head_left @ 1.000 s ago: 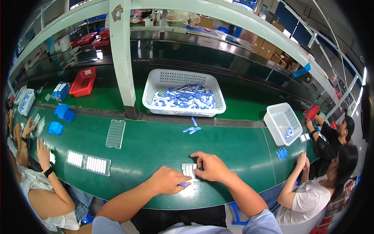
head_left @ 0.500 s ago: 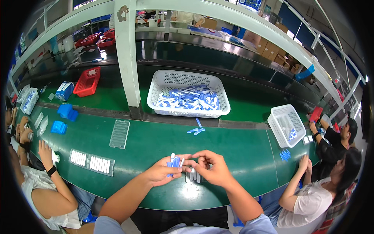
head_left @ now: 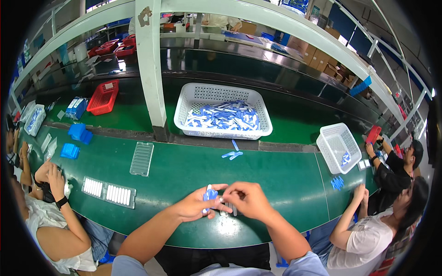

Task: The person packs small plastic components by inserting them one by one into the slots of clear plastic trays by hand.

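Near the table's front edge, my left hand [head_left: 197, 203] is closed around several small blue-and-white plastic sticks [head_left: 210, 195], which point up and down between thumb and fingers. My right hand [head_left: 251, 201] meets it from the right with thumb and fingertips pinched together. A small pale tip shows at that pinch, but the fingers cover most of it. Beneath the two hands lies a clear slotted tray [head_left: 229, 213], largely hidden by them. Beyond, a few loose blue sticks [head_left: 233, 155] rest on the green table.
A white perforated basket [head_left: 223, 134] full of blue-and-white sticks stands behind my hands, beside a white post [head_left: 151, 69]. An empty clear tray [head_left: 141, 158] and filled trays [head_left: 108, 191] lie left. Another white basket [head_left: 338, 147] is right. Co-workers sit on both sides.
The sticks in my left hand have turned more upright and bunched together. My right fingers have moved left and closed against my left fingertips, covering more of the tray.
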Tool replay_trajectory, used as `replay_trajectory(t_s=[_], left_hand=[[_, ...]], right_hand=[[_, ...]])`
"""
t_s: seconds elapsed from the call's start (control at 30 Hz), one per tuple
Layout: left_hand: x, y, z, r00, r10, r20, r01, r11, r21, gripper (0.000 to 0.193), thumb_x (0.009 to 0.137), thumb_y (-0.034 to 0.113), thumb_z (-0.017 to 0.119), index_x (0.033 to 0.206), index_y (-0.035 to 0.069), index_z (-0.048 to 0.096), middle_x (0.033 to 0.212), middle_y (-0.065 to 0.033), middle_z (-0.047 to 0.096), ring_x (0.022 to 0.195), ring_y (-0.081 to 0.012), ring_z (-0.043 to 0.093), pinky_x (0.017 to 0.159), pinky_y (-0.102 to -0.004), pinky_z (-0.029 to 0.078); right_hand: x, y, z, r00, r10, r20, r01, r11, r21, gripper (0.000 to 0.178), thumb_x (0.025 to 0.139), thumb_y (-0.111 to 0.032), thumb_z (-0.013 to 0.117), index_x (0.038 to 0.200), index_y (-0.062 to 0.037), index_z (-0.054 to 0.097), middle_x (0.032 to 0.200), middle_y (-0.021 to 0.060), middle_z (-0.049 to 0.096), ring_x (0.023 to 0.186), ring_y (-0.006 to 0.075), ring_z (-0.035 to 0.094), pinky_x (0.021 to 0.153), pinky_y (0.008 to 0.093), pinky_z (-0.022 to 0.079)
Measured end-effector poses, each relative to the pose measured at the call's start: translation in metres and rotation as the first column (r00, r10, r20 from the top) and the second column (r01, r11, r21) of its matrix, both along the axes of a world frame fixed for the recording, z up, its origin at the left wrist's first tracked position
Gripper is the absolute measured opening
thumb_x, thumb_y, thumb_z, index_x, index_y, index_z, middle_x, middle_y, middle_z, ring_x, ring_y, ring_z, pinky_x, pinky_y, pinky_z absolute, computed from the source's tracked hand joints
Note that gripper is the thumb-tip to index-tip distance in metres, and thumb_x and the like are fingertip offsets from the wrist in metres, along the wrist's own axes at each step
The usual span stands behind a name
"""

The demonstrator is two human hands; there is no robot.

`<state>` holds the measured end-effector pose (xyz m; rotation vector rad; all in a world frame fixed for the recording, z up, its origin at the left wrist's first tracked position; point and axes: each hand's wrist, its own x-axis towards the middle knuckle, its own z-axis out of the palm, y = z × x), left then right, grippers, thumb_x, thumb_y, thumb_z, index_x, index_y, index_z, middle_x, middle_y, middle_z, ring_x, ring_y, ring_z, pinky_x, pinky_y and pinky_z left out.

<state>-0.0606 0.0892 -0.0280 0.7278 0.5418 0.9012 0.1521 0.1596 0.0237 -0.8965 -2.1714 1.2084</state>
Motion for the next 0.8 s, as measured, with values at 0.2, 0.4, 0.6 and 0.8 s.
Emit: replay_trajectory(t_s=[0.2, 0.4, 0.6, 0.8], left_hand=[[-0.012, 0.007, -0.024, 0.958, 0.284, -0.031, -0.283, 0.932, -0.226, 0.052, 0.103, 0.006, 0.059, 0.15, 0.003, 0.037, 0.144, -0.0197, 0.055, 0.123, -0.0262, 0.063, 0.065, -0.0246, 0.047], [-0.011, 0.007, -0.001, 0.935, 0.341, 0.096, -0.295, 0.899, -0.324, 0.052, 0.103, 0.006, 0.056, 0.151, 0.0, 0.037, 0.149, -0.0208, 0.052, 0.127, -0.0277, 0.061, 0.071, -0.0255, 0.049], [-0.013, 0.006, -0.001, 0.974, 0.226, 0.003, -0.219, 0.947, -0.235, 0.047, 0.106, 0.012, 0.054, 0.15, 0.0, 0.042, 0.15, -0.0191, 0.053, 0.124, -0.025, 0.063, 0.068, -0.0241, 0.048], [-0.014, 0.004, 0.0, 0.979, 0.203, -0.026, -0.203, 0.944, -0.262, 0.041, 0.106, 0.016, 0.057, 0.142, -0.001, 0.05, 0.141, -0.0192, 0.06, 0.105, -0.0165, 0.07, 0.051, -0.0172, 0.042]], right_hand=[[0.022, 0.018, 0.006, 0.853, -0.114, -0.509, -0.106, 0.918, -0.383, 0.012, 0.097, 0.004, 0.065, 0.108, 0.0027, 0.06, 0.098, 0.0172, 0.075, 0.08, 0.0174, 0.074, 0.07, 0.0275, 0.059], [0.028, 0.013, 0.016, 0.89, -0.18, -0.419, 0.027, 0.937, -0.347, 0.019, 0.096, 0.005, 0.065, 0.115, 0.0046, 0.062, 0.099, 0.0178, 0.076, 0.089, 0.0208, 0.076, 0.077, 0.0291, 0.06], [0.034, 0.008, 0.014, 0.936, -0.169, -0.309, 0.137, 0.983, -0.124, 0.005, 0.091, 0.002, 0.07, 0.095, -0.0002, 0.071, 0.093, 0.0103, 0.077, 0.085, 0.0191, 0.076, 0.076, 0.0301, 0.058], [0.051, -0.013, 0.001, 0.955, -0.214, 0.205, -0.009, 0.669, 0.743, 0.015, 0.075, -0.004, 0.073, 0.089, -0.0085, 0.073, 0.081, 0.0064, 0.071, 0.073, 0.0295, 0.067, 0.069, 0.041, 0.052]])
